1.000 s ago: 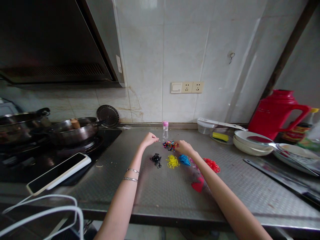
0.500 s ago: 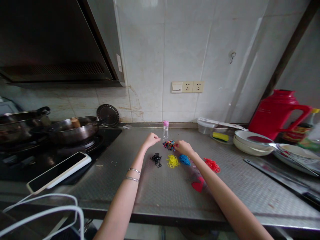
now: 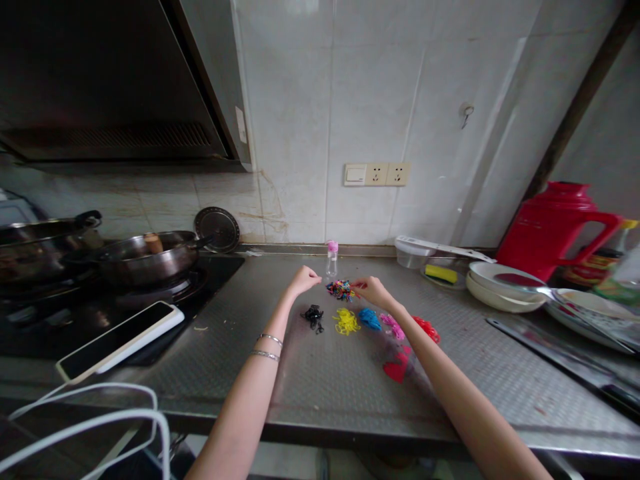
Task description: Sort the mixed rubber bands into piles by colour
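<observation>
My left hand (image 3: 303, 280) is held in a pinch just left of a pile of mixed-colour small rubber bands (image 3: 341, 289); anything between its fingertips is too small to make out. At the pile's right edge, my right hand (image 3: 373, 291) has thumb and fingers pinched together, what they hold being unclear. Closer to me lie separate heaps of black bands (image 3: 313, 317), yellow bands (image 3: 347, 321), blue bands (image 3: 369, 319), pink bands (image 3: 393, 327) and red bands (image 3: 426, 329), the last partly behind my right forearm. A small clear bottle with a pink cap (image 3: 332, 260) stands behind the mixed pile.
A clear bag with red shapes (image 3: 397, 367) lies beside my right forearm. To the left are a phone on a white power bank (image 3: 120, 340) and pans (image 3: 150, 257) on the stove. Bowls (image 3: 505, 297), a knife (image 3: 550, 360) and a red thermos (image 3: 555, 230) occupy the right side.
My right hand has shifted slightly right, away from the middle of the mixed pile, and the pink heap now shows. My left hand stays almost in place.
</observation>
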{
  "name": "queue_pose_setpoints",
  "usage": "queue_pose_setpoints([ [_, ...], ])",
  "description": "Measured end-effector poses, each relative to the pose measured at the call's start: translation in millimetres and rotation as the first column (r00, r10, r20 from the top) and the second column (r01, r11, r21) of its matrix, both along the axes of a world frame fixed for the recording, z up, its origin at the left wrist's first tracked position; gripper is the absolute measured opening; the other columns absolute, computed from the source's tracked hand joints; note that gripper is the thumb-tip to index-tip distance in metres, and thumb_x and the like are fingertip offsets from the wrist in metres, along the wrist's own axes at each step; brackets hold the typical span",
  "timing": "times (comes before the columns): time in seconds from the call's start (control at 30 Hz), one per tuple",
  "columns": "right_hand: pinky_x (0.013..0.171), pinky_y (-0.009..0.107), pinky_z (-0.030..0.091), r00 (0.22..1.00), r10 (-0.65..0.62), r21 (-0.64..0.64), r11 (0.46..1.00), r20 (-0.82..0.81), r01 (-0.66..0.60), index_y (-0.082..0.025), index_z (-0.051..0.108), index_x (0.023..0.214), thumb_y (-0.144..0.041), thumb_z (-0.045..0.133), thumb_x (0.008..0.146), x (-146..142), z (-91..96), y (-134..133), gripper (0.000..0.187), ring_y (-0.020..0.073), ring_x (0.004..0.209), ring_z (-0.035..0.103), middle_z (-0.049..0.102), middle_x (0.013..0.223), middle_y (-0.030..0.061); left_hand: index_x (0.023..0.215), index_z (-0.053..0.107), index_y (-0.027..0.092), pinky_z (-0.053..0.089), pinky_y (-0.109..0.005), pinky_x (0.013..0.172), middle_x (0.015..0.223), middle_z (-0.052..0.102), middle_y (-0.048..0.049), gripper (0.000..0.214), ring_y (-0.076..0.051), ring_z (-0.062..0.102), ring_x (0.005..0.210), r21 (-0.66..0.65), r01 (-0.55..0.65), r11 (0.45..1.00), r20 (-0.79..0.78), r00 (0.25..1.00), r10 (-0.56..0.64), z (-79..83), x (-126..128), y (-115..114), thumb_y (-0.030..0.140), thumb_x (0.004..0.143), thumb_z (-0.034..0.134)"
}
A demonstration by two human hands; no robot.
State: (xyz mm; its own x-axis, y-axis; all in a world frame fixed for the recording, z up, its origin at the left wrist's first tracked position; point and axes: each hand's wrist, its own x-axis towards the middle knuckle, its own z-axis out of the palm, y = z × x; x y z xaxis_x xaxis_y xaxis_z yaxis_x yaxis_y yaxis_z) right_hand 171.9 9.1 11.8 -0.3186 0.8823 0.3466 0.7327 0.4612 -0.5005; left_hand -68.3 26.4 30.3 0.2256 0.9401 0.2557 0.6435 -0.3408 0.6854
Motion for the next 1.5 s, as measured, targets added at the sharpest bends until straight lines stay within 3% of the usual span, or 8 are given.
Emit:
queue_pose_setpoints([
  [0.17,0.050,0.020,0.038,0.994,-0.015,-0.019,1.000,-0.108,0.013,-0.013,0.069,0.081,-0.040,0.050,0.072,23,10.6,-12,0.034,0.0118,0.055,0.052,0.064,0.063,0.0036,0.059,0.067,0.008,0.026,-0.022,0.047,0.045,0.052,-0.0009,0.030,-0.009,0.041,0.046,0.006,0.012,1.000,-0.004,1.000,-0.012,-3.0,2,2,0.035,0.065,0.054],
  [0.33,0.043,0.018,0.036,0.985,-0.067,-0.145,0.988,-0.159,0.044,-0.012,0.067,0.086,-0.041,0.049,0.071,73,19.2,-26,0.038,0.0100,0.052,0.049,0.062,0.063,0.0036,0.060,0.067,0.007,0.025,-0.022,0.047,0.043,0.049,0.0002,0.031,-0.009,0.039,0.044,-0.009,0.026,1.000,-0.007,1.000,-0.026,-4.4,5,1,0.036,0.065,0.055],
  [0.57,0.043,0.017,0.035,0.964,-0.120,-0.261,0.948,0.236,0.182,-0.012,0.067,0.068,-0.021,0.050,0.062,130,28.8,-54,0.020,0.0103,0.052,0.051,0.063,0.060,0.0044,0.056,0.065,0.007,0.025,-0.022,0.047,0.044,0.049,0.0000,0.031,-0.009,0.039,0.045,0.002,0.063,0.998,-0.029,0.998,-0.063,-8.9,13,-2,0.035,0.066,0.053],
  [0.77,0.042,0.019,0.037,0.935,-0.149,-0.364,0.892,0.322,0.267,-0.013,0.067,0.069,-0.017,0.050,0.058,144,27.7,-59,0.021,0.0118,0.050,0.053,0.064,0.060,0.0054,0.061,0.067,0.008,0.027,-0.021,0.048,0.049,0.053,-0.0004,0.028,-0.009,0.041,0.047,0.026,0.083,0.996,-0.064,0.995,-0.081,-12.6,20,-4,0.030,0.067,0.052],
  [0.93,0.043,0.019,0.036,0.952,-0.123,-0.263,0.944,0.278,0.199,-0.014,0.068,0.070,-0.019,0.052,0.061,134,36.0,-48,0.019,0.0128,0.052,0.054,0.064,0.061,0.0045,0.069,0.069,0.008,0.033,-0.021,0.054,0.061,0.063,-0.0046,0.025,-0.012,0.050,0.056,0.043,0.090,0.995,-0.087,0.992,-0.086,-17.2,22,-3,0.025,0.067,0.051],
  [1.1,0.058,0.020,0.042,0.972,-0.089,-0.103,0.988,0.217,0.113,-0.015,0.069,0.072,-0.019,0.052,0.064,93,40.6,-27,0.019,0.0149,0.065,0.059,0.067,0.069,0.0046,0.074,0.069,0.009,0.039,-0.023,0.061,0.070,0.066,-0.0070,0.023,-0.014,0.055,0.064,0.026,0.091,0.996,-0.093,0.992,-0.088,-26.0,23,2,0.024,0.067,0.054],
  [1.3,0.063,0.019,0.041,0.970,-0.067,-0.070,0.994,0.234,0.085,-0.017,0.069,0.082,-0.018,0.051,0.068,42,24.8,-2,0.022,0.0145,0.071,0.060,0.068,0.077,0.0045,0.077,0.069,0.011,0.042,-0.024,0.064,0.074,0.067,-0.0074,0.021,-0.014,0.057,0.065,0.035,0.082,0.996,-0.144,0.987,-0.076,-32.9,30,3,0.022,0.066,0.055],
  [1.5,0.062,0.018,0.038,0.949,-0.113,-0.049,0.990,0.293,0.133,-0.021,0.065,0.097,-0.020,0.052,0.071,17,4.5,5,0.029,0.0149,0.077,0.060,0.067,0.088,0.0052,0.079,0.069,0.012,0.043,-0.024,0.066,0.077,0.068,-0.0086,0.021,-0.014,0.058,0.067,0.055,0.100,0.993,-0.213,0.973,-0.086,-32.6,35,0,0.020,0.067,0.054],
])
